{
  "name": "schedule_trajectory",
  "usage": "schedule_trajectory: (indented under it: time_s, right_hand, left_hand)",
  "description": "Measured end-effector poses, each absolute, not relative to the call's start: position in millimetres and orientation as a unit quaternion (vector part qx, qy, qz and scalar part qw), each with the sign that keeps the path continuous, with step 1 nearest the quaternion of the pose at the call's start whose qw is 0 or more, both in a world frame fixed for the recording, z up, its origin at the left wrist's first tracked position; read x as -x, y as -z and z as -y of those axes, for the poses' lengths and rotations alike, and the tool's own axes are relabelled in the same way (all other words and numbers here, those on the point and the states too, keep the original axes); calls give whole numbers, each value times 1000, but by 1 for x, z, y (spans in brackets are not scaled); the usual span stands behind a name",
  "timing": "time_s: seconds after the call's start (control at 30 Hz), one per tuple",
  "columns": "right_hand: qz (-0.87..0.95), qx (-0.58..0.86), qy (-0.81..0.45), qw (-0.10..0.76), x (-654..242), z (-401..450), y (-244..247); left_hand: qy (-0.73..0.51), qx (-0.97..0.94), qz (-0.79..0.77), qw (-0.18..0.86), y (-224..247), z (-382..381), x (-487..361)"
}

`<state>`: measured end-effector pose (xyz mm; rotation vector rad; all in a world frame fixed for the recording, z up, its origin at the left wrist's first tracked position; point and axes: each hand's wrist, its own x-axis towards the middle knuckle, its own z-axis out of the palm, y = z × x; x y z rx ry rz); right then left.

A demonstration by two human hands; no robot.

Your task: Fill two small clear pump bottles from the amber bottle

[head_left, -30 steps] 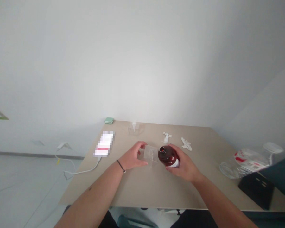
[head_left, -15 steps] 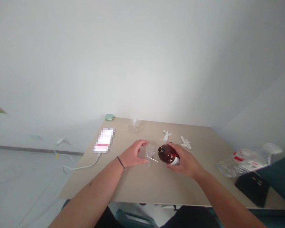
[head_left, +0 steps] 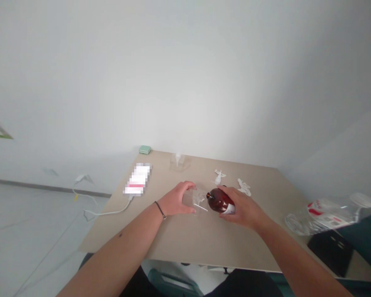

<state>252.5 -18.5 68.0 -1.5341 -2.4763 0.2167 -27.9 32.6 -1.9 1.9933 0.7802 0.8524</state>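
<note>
White cable [head_left: 105, 213] ran across the floor, up to the left edge of the beige tabletop [head_left: 185, 243], and into the lower end of a pixelated white-and-red rectangular object [head_left: 138, 179], too blurred to name. Beyond it, at the far edge, sat a small green case [head_left: 144, 149]. A dark cord bracelet [head_left: 160, 209] circled my left wrist.

My left hand [head_left: 176, 199] was low over the table, cupped around the left side of a clear plastic piece [head_left: 195, 201], with fingers and thumb on it. Its exact shape was hard to make out. Toward the far edge stood a clear plastic object with a small spout [head_left: 178, 162], well apart from my hands.

Amber glass bottle [head_left: 220, 202] lay nearly level in my right hand [head_left: 244, 208], fingers and thumb closed around its body. Its long axis ran roughly left to right, with the neck pointing left and slightly away from me. The neck end stopped just beside the clear plastic piece, and the white label [head_left: 230, 209] sat toward my palm.

Two white pieces [head_left: 219, 176] [head_left: 244, 187] lay beyond the bottle. Farther right, a clear plastic jug [head_left: 327, 214] with a red-and-white label lay on its side near a black object [head_left: 330, 252].
</note>
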Motion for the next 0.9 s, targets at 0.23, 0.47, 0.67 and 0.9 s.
schedule_trajectory:
  time_s: [0.23,0.47,0.67,0.9]
  right_hand:
    - [842,527,-71,91,-252,16,-74]
    - [846,524,-61,71,-251,15,-79]
    - [849,519,-56,79,-251,14,-80]
    - [851,518,-46,72,-250,14,-84]
  left_hand:
    - [-345,-788,-304,409,4,-34,28]
    - [-346,-792,-300,404,7,-35,28]
    - [-352,-789,-301,404,7,-35,28]
    - [-358,-788,-298,403,9,-36,28]
